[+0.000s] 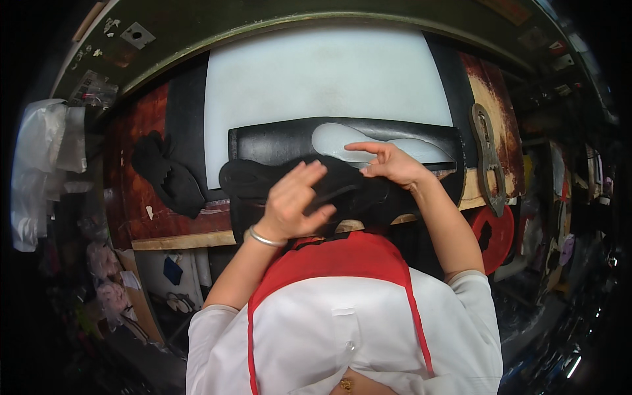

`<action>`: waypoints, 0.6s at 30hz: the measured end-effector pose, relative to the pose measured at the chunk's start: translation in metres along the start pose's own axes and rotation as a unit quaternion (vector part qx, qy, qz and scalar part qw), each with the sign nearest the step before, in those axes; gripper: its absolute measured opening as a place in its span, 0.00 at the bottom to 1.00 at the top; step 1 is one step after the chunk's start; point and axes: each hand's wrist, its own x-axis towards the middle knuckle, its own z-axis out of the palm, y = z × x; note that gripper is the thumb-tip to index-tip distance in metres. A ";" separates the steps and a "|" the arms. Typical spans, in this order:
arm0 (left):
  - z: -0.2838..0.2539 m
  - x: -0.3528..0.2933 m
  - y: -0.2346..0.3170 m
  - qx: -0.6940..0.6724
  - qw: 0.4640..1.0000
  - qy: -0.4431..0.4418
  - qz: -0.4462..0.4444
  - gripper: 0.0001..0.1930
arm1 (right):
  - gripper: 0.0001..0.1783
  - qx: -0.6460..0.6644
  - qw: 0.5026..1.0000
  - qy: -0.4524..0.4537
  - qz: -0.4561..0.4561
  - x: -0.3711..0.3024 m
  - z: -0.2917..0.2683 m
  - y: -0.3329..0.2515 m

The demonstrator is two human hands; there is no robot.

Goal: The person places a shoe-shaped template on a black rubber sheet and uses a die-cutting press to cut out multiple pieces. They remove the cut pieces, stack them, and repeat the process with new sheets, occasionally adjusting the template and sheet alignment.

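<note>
A black sheet (270, 135) lies across the front of a white board (316, 72). A sole-shaped hole in the sheet shows the white beneath. Along its near edge lie black sole-shaped pieces (247, 178), partly covered by my hands. My left hand (289, 204), slightly blurred, hovers over or rests on these pieces with its fingers stretched and thumb apart; contact is hard to judge. Beside the hole, my right hand (395, 164) has its index finger and thumb spread, with nothing visible between them. Its other fingers are partly hidden.
A sole-shaped metal cutting die (487, 158) lies at the right end of the bench. More black cut pieces (168, 178) are piled on the left. Below right is a red basin (499, 240). A dark green machine beam (316, 18) crosses the back. Clear plastic (43, 171) hangs far left.
</note>
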 end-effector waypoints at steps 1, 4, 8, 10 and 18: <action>0.005 -0.001 0.009 0.008 0.999 -0.035 0.009 0.20 | 0.32 0.030 0.999 0.022 0.007 0.000 -0.002 -0.001; 0.023 -0.003 0.026 0.013 0.999 -0.015 -0.036 0.26 | 0.30 0.017 0.999 0.012 -0.036 -0.002 0.003 0.001; 0.034 -0.010 0.029 0.035 0.999 -0.010 -0.031 0.26 | 0.26 0.083 0.993 0.074 -0.036 -0.009 0.018 0.002; 0.036 -0.014 0.026 0.016 0.999 -0.006 -0.044 0.24 | 0.28 0.084 0.993 0.075 -0.032 -0.012 0.024 -0.001; 0.035 -0.021 0.022 -0.024 0.998 -0.019 -0.047 0.22 | 0.29 0.137 0.986 0.068 -0.063 -0.015 0.029 -0.006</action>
